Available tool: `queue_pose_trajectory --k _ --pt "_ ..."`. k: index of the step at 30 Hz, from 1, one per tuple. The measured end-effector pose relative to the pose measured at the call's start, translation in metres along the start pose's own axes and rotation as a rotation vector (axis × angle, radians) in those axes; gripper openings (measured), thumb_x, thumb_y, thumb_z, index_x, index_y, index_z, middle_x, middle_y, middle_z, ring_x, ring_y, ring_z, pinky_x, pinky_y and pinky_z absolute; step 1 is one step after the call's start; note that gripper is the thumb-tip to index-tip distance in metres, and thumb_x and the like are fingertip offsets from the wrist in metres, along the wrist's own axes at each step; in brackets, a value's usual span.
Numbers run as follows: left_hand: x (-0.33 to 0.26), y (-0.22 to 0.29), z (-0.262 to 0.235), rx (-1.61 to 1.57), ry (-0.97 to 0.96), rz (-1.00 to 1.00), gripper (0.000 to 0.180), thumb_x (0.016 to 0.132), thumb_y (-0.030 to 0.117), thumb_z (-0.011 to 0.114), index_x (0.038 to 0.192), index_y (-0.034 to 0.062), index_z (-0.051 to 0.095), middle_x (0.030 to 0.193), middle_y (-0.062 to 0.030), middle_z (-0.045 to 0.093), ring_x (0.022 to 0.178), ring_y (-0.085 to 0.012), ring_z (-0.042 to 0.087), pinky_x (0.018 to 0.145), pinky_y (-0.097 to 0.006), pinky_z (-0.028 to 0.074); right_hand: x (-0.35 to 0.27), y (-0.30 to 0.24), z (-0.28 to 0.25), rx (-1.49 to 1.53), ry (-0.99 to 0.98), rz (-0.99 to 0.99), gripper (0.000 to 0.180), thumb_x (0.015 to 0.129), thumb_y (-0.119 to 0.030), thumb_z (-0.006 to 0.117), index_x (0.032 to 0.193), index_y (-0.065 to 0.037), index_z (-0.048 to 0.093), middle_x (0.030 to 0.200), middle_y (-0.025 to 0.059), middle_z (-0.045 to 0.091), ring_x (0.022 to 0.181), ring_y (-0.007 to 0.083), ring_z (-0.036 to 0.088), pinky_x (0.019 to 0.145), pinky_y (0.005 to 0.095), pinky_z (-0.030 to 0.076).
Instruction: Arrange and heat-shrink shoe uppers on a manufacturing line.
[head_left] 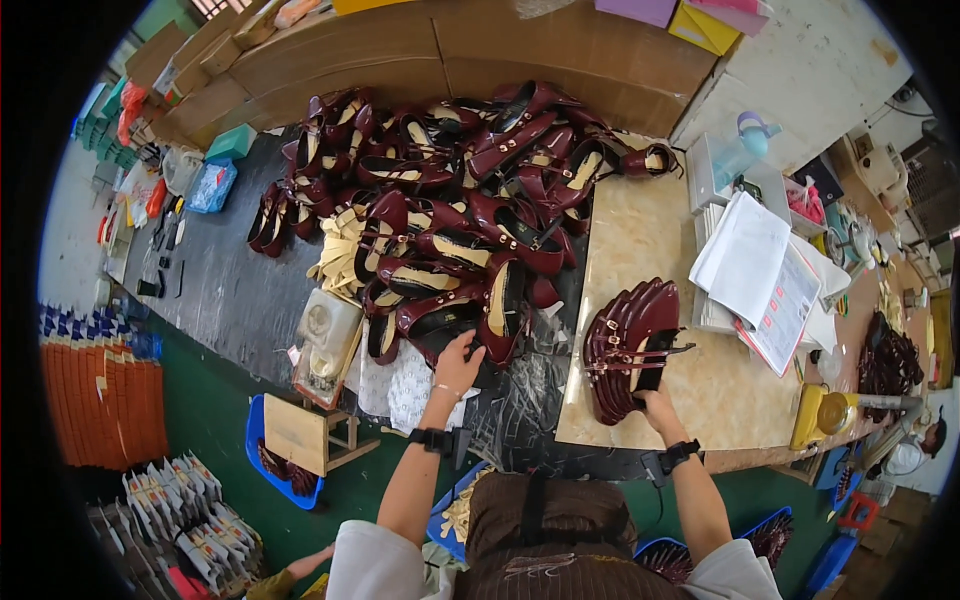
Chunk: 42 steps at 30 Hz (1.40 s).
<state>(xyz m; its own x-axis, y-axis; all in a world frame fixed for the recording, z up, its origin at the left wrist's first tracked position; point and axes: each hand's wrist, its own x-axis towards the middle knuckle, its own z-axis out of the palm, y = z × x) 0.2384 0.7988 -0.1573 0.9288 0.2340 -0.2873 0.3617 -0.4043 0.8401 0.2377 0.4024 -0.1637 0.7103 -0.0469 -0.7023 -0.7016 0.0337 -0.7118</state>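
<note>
A big heap of dark red glossy shoes (450, 190) with cream insoles covers the black belt. My left hand (458, 360) reaches to the heap's near edge and closes on one dark red shoe (440, 325). On the beige marble-look board (640, 240) to the right stands a neat row of the same shoes (625, 345), leaning on their sides. My right hand (655, 395) rests at the near end of that row, fingers pressed on the outermost shoe (655, 350).
A stack of white papers (755, 275) lies right of the row. A small cream machine (325, 345) and a wooden stool (310, 435) stand left of my left arm. Cardboard boxes (400, 50) line the far side. Blue bins (280, 460) hold parts below.
</note>
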Motion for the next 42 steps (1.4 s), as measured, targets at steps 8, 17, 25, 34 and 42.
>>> queue_pose_trajectory --k 8,17,25,34,42 --pt "0.068 0.013 0.034 0.44 0.049 -0.217 0.047 0.079 0.018 0.063 0.12 0.0039 0.046 0.111 -0.0227 0.058 0.099 -0.0399 0.057 0.084 -0.045 0.048 -0.031 0.008 -0.074 0.159 0.107 -0.036 0.032 0.077 0.007 0.051 0.109 0.002 0.046 0.095 0.0098 0.055 0.084 0.022 0.058 0.069 0.0329 0.049" --pt "0.045 0.048 0.026 0.746 0.084 -0.111 0.031 0.078 0.009 0.059 0.107 0.0108 0.051 0.097 -0.0134 0.062 0.088 -0.0382 0.062 0.071 -0.046 0.051 -0.022 0.022 -0.113 0.104 0.227 -0.038 0.027 0.081 -0.003 0.053 0.108 0.002 0.052 0.096 0.0093 0.059 0.089 0.0214 0.058 0.073 0.0347 0.049" --pt "-0.023 0.064 0.019 1.159 -0.407 0.214 0.015 0.081 0.021 0.053 0.083 0.0182 0.067 0.085 -0.0041 0.066 0.088 -0.0241 0.062 0.076 -0.041 0.042 -0.078 -0.055 -0.089 -0.602 -0.182 0.552 0.057 0.087 -0.049 0.056 0.106 0.005 0.062 0.093 0.0162 0.067 0.076 0.0211 0.067 0.061 0.0323 0.054" --pt "-0.019 0.128 0.102 0.921 -0.6 0.635 0.015 0.075 0.016 0.058 0.088 0.0147 0.066 0.088 -0.0038 0.061 0.092 -0.0224 0.056 0.082 -0.036 0.04 -0.057 -0.056 0.057 -1.151 -0.331 -0.495 0.03 0.082 -0.013 0.058 0.11 -0.002 0.058 0.088 0.0239 0.063 0.081 0.0403 0.061 0.069 0.0435 0.049" --pt "0.16 0.101 -0.024 1.261 0.205 0.42 0.04 0.074 0.01 0.06 0.114 0.009 0.057 0.113 -0.0143 0.053 0.12 -0.0307 0.044 0.098 -0.045 0.036 -0.033 -0.009 0.027 -0.638 -0.056 -0.247 0.027 0.081 0.003 0.055 0.107 0.006 0.055 0.083 0.0232 0.063 0.072 0.0343 0.066 0.059 0.0385 0.054"
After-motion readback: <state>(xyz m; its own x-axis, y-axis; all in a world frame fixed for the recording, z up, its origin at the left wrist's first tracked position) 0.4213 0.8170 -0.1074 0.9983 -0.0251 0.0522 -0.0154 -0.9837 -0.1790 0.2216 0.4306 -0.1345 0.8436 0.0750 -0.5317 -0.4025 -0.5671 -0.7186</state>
